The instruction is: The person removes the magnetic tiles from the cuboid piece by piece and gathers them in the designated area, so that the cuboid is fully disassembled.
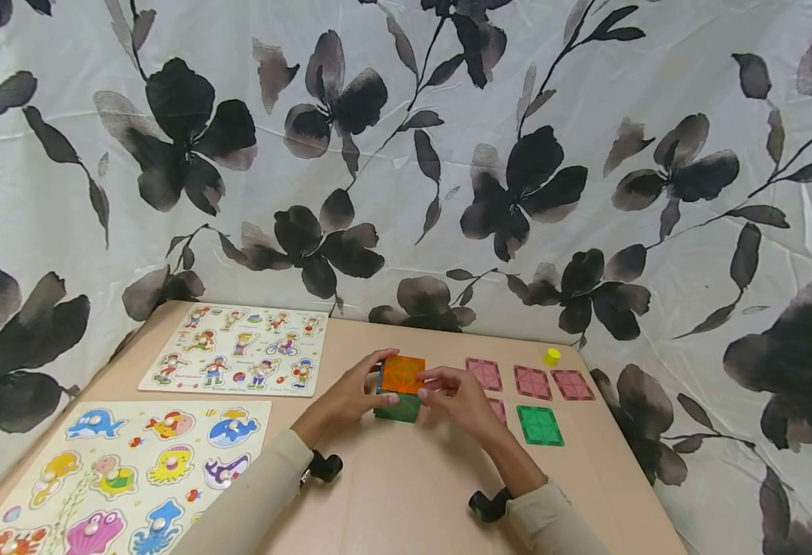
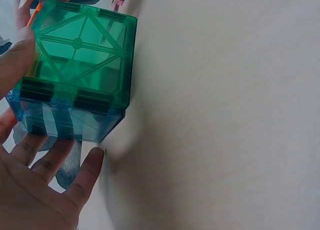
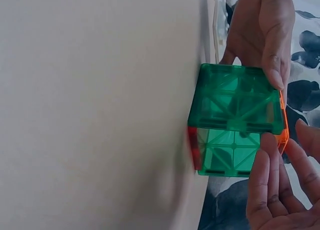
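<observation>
A box of see-through magnetic tiles point(image 1: 397, 408) stands near the table's middle. It has an orange top tile point(image 1: 403, 371), a green front tile point(image 2: 82, 48) and a blue side tile point(image 2: 65, 120). Its right side is uncovered, showing another green tile point(image 3: 230, 152) and a red tile point(image 3: 194, 147) inside. My left hand point(image 1: 355, 391) grips the box from the left, its thumb on the front edge and fingers along the blue side. From the right, my right hand point(image 1: 460, 397) touches the orange tile's edge and front corner with loosely extended fingertips.
To the right lie several pink tiles point(image 1: 532, 382), a green tile point(image 1: 540, 425) and a small yellow cylinder point(image 1: 551, 356). Two picture puzzle boards occupy the left: people figures point(image 1: 187, 368) behind, sea animals point(image 1: 191, 432) in front. A floral cloth point(image 1: 406, 169) hangs behind the table point(image 1: 385, 493).
</observation>
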Motion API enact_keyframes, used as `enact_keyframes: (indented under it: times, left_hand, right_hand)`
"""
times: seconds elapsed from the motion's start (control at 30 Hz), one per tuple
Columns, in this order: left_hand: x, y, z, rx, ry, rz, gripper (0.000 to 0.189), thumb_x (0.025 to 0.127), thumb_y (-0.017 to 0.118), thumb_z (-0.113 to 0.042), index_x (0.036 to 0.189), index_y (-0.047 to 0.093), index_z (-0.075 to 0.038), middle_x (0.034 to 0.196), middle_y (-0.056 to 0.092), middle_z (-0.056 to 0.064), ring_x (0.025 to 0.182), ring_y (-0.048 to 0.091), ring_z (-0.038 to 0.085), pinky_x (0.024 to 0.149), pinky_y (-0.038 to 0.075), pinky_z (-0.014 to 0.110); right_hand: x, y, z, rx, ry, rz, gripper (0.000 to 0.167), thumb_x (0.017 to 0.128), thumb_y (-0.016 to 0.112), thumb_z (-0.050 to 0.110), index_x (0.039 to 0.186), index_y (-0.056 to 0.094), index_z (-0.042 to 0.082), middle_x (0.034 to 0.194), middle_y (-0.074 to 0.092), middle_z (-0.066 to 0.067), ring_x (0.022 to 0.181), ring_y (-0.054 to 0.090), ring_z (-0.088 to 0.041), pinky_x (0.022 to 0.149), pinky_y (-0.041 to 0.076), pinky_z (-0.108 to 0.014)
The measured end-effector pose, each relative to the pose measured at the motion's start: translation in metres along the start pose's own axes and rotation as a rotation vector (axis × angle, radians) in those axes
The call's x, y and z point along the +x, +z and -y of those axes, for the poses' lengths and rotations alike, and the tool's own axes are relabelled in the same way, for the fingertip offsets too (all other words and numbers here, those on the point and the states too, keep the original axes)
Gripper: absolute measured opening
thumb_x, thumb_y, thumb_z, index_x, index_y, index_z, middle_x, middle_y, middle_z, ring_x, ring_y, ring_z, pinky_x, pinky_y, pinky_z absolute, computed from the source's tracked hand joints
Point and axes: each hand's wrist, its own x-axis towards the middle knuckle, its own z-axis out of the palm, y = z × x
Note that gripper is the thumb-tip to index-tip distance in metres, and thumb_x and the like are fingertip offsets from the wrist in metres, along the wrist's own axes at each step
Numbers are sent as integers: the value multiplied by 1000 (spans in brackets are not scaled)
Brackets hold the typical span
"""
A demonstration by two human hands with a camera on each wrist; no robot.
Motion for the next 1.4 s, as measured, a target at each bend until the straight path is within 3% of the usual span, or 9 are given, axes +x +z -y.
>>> enact_keyframes:
  times: [0.23, 0.43, 0.7, 1.0, 1.4]
  left_hand:
    - [1, 1, -2, -5, 2, 2, 82, 98, 78, -20, 166, 33, -21, 171, 36, 9, 157, 35, 45, 120, 37, 71]
    - [1, 2, -1, 1, 4, 1, 82, 98, 78, -21, 167, 32, -22, 170, 37, 9, 157, 36, 45, 119, 38, 71]
    - [1, 0, -1, 3, -4, -7, 83, 98, 78, -24, 167, 31, -27, 171, 36, 9, 156, 36, 47, 119, 38, 71]
    - [0, -1, -1, -2, -40, -13, 87, 97, 80, -25, 167, 29, -31, 172, 35, 9, 158, 35, 45, 120, 39, 69]
    - [-1, -1, -2, 7, -96, -25, 87, 96, 81, -31, 166, 31, -22, 171, 37, 11, 158, 36, 41, 121, 41, 64]
  right_hand:
    - [0, 1, 1, -9, 12, -15, 28, 96, 79, 13, 124, 79, 12, 108, 76, -14, 83, 68, -23, 75, 61, -20]
    - [1, 1, 2, -22, 8, -47, 26, 96, 80, 17, 121, 81, 17, 105, 76, -9, 84, 65, -22, 77, 60, -21]
    - [5, 2, 13, 62, 8, -68, 24, 96, 80, 15, 119, 81, 17, 112, 77, -8, 92, 72, -23, 85, 64, -24]
    - [7, 9, 25, 124, 82, -112, 25, 96, 78, 8, 120, 81, 13, 109, 73, -13, 93, 75, -23, 86, 65, -29]
    - [-1, 11, 35, 174, 66, -157, 26, 97, 76, 4, 121, 81, 13, 112, 72, -15, 96, 78, -26, 87, 65, -31]
